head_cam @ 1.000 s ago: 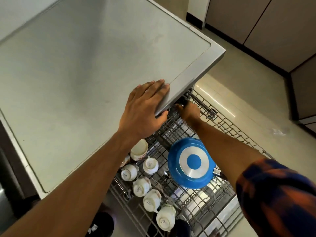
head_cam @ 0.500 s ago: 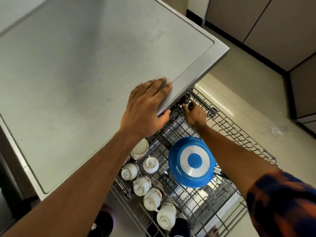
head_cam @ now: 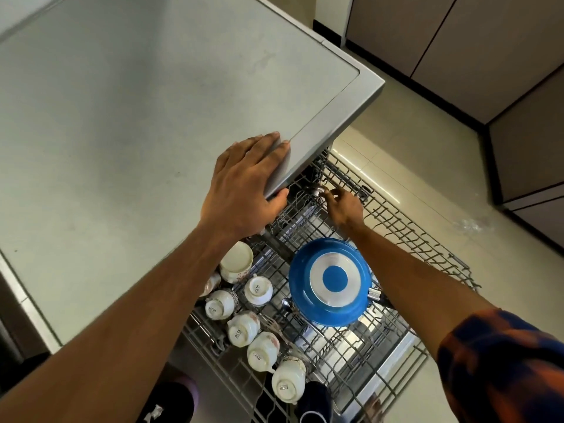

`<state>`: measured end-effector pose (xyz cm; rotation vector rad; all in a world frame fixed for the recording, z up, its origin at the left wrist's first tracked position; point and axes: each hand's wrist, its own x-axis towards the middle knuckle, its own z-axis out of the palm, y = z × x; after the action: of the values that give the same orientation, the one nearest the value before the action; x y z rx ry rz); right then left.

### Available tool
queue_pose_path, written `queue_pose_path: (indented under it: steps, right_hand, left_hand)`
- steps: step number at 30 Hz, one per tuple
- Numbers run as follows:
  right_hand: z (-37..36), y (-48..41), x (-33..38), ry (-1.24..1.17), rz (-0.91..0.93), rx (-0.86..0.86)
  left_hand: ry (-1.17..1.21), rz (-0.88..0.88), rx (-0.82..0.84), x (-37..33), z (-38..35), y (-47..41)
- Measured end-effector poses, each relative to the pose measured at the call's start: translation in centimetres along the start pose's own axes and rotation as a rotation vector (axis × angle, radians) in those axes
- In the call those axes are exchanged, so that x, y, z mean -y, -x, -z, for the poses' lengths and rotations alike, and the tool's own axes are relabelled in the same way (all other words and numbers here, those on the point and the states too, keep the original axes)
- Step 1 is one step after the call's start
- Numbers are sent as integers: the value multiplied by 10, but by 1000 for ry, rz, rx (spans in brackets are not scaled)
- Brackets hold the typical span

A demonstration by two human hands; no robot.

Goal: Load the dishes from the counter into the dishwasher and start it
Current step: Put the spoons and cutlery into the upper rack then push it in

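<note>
1. White cups (head_cam: 242,328), mouths down, stand in a row along the near-left side of the dishwasher rack (head_cam: 433,254).
2. Blue pan (head_cam: 331,282), inverted, at mid-rack, right of the cups.
3. Left hand (head_cam: 244,190): fingers flat on the grey countertop (head_cam: 137,132), thumb hooked under its edge, clasping it.
4. Right hand (head_cam: 345,206), at the far end of the rack: fingertips pinch a small shiny metal item (head_cam: 318,189); its identity is unclear.
5. Brown cabinets (head_cam: 488,41), far right.
</note>
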<state>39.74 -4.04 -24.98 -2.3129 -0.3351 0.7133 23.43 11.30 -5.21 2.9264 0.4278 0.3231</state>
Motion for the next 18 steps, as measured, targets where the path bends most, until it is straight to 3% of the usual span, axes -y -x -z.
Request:
queue_pose_path:
  steps: [6,18]
  right_hand:
    - [12,28,1,90,-14,32]
    - [52,159,20,141,-83,-144]
  left_hand:
    - [-3,-6,13,2,-2,0]
    - [90,-1,89,2,0,-5]
